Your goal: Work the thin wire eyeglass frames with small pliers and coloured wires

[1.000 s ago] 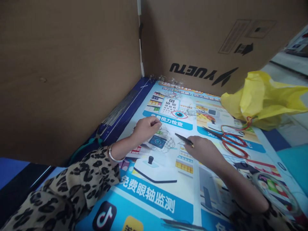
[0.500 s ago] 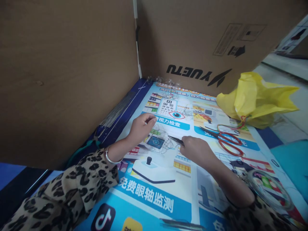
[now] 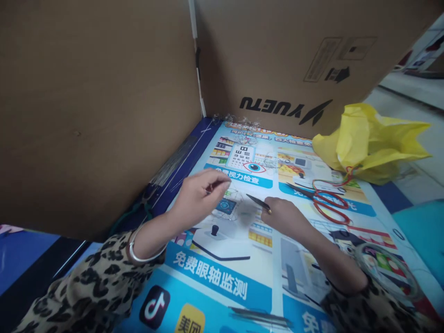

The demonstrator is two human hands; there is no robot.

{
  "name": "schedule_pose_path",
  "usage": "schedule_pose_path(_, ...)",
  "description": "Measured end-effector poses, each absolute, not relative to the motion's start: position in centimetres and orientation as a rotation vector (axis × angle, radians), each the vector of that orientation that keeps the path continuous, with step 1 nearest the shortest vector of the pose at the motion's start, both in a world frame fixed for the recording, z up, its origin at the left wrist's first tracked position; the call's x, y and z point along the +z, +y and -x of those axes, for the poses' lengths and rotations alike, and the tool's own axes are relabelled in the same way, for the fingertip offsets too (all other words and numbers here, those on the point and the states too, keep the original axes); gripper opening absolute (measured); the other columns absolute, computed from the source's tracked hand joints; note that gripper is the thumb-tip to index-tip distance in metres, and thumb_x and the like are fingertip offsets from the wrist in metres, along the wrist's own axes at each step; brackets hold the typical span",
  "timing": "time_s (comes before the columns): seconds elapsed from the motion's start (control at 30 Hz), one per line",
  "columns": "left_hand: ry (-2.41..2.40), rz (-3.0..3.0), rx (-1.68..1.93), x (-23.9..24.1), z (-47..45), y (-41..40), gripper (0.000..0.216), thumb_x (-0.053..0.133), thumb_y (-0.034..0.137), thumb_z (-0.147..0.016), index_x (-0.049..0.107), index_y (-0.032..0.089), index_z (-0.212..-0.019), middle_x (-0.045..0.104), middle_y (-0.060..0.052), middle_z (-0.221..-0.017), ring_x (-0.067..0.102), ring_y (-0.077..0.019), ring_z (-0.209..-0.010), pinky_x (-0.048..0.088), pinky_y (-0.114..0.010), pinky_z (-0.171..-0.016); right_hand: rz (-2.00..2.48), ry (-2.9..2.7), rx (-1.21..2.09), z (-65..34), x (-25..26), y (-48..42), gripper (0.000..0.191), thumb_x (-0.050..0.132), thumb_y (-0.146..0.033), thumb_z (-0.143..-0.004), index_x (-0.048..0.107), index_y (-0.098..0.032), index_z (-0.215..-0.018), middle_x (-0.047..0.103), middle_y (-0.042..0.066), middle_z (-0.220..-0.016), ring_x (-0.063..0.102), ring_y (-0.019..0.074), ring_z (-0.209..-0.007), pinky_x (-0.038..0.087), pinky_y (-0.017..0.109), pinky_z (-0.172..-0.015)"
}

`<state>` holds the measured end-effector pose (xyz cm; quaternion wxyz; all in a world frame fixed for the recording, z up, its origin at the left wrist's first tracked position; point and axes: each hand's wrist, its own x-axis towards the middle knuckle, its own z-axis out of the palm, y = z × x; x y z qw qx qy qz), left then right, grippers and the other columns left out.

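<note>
My left hand (image 3: 203, 194) is pinched closed above the printed poster (image 3: 225, 240). Whatever its fingertips hold is too fine to make out. Just below and beside those fingers is a loose tangle of thin wire (image 3: 236, 210); whether it joins the hand does not show. My right hand (image 3: 286, 215) is wrapped around a pair of pliers (image 3: 257, 201) with narrow dark jaws pointing left toward the left hand. The handles are hidden in the palm. Scissors with red handles (image 3: 331, 206) lie on the poster beyond my right hand, blades pointing left.
Cardboard walls (image 3: 104, 115) stand on the left and at the back. A yellow bag (image 3: 364, 143) sits at the right. A roll of clear tape (image 3: 388, 270) lies near my right forearm. Cut wire lengths (image 3: 260, 317) rest in front, and wire coils (image 3: 248, 132) at the back.
My left hand has moved closer and slightly right, still pinched. The pliers in my right hand have turned a little, their tips slightly higher. The view has shifted slightly.
</note>
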<state>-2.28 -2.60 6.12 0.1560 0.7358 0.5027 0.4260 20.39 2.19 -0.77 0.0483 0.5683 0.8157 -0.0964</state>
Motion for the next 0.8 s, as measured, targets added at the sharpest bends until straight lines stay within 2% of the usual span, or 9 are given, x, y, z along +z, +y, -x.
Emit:
schedule_pose_path(0.1,1.366,-2.274,0.815,5.7,1.0,-3.8,0.013,0.051,0.018,-0.081,0.064,0.019,-0.079,0.066,-0.002,-0.079,0.059,-0.0140,-0.073,0.045,-0.025,-0.066,-1.729,2.520,-0.368,-20.9,-0.9,2.6,0.020,0.046,-0.028,-0.077,0.061,-0.017,-0.082,0.066,0.008,-0.082,0.060,0.0195,-0.075,0.031,0.026,-0.057)
schedule_pose_path(0.2,1.407,-2.380,0.443,4.3,-1.0,-4.4,0.016,0.049,0.025,-0.082,0.064,0.020,-0.085,0.067,-0.005,-0.080,0.061,-0.0182,-0.071,0.046,-0.029,-0.063,-1.743,2.550,-0.433,-21.3,-1.1,2.9,0.019,0.048,-0.028,-0.075,0.062,-0.017,-0.081,0.067,0.007,-0.082,0.059,0.0190,-0.076,0.033,0.025,-0.060)
schedule_pose_path(0.3,1.523,-2.456,0.261,3.1,-3.5,-4.6,0.021,0.049,0.026,-0.081,0.061,0.017,-0.096,0.065,-0.010,-0.090,0.063,-0.0245,-0.077,0.047,-0.034,-0.064,-1.749,2.598,-0.502,-21.4,-1.2,3.0,0.019,0.049,-0.026,-0.073,0.063,-0.016,-0.081,0.067,0.008,-0.083,0.059,0.0194,-0.078,0.033,0.025,-0.061)
schedule_pose_path(0.4,1.651,-2.484,0.196,2.3,-5.9,-4.1,0.024,0.045,0.024,-0.083,0.058,0.015,-0.101,0.063,-0.014,-0.094,0.064,-0.0270,-0.077,0.048,-0.038,-0.066,-1.754,2.650,-0.604,-21.7,-1.0,3.1,0.018,0.051,-0.023,-0.071,0.064,-0.015,-0.080,0.067,0.008,-0.083,0.058,0.0189,-0.077,0.033,0.025,-0.061)
schedule_pose_path(0.5,1.792,-2.349,0.345,1.8,-7.4,-3.2,0.028,0.045,0.021,-0.083,0.053,0.015,-0.110,0.060,-0.014,-0.104,0.063,-0.0262,-0.086,0.048,-0.038,-0.074,-1.800,2.680,-0.761,-22.2,-0.6,3.2,0.015,0.055,-0.021,-0.069,0.065,-0.014,-0.078,0.067,0.007,-0.080,0.059,0.0180,-0.075,0.034,0.024,-0.060)
schedule_pose_path(0.6,1.774,-2.099,0.819,1.2,-8.3,-2.6,0.045,0.051,0.018,-0.080,0.042,0.017,-0.124,0.050,-0.014,-0.124,0.061,-0.0188,-0.087,0.045,-0.037,-0.086,-1.894,2.669,-0.991,-22.7,-0.4,3.5,0.015,0.058,-0.024,-0.072,0.065,-0.012,-0.075,0.065,0.005,-0.074,0.059,0.0171,-0.073,0.038,0.025,-0.060)
schedule_pose_path(0.67,1.686,-1.892,1.089,0.5,-8.8,-2.6,0.049,0.053,0.020,-0.078,0.040,0.017,-0.125,0.049,-0.015,-0.125,0.061,-0.0169,-0.086,0.047,-0.037,-0.085,-1.975,2.621,-1.181,-22.6,-0.5,3.5,0.020,0.057,-0.029,-0.078,0.065,-0.010,-0.079,0.064,0.004,-0.076,0.059,0.0167,-0.073,0.042,0.026,-0.062)
schedule_pose_path(0.73,1.566,-1.656,1.237,-0.2,-9.4,-3.0,0.047,0.053,0.027,-0.080,0.040,0.016,-0.125,0.047,-0.016,-0.127,0.060,-0.0190,-0.093,0.050,-0.036,-0.080,-2.027,2.560,-1.405,-22.1,-0.8,3.4,0.024,0.054,-0.032,-0.085,0.060,-0.012,-0.097,0.063,0.005,-0.093,0.059,0.0146,-0.079,0.049,0.031,-0.068)
schedule_pose_path(0.8,1.470,-1.504,1.323,-0.9,-10.1,-3.5,0.046,0.052,0.034,-0.083,0.042,0.016,-0.124,0.047,-0.016,-0.129,0.053,-0.0221,-0.110,0.048,-0.035,-0.085,-2.060,2.514,-1.632,-21.4,-1.2,2.9,0.031,0.054,-0.032,-0.086,0.055,-0.015,-0.112,0.057,0.007,-0.112,0.058,0.0175,-0.091,0.050,0.036,-0.074)
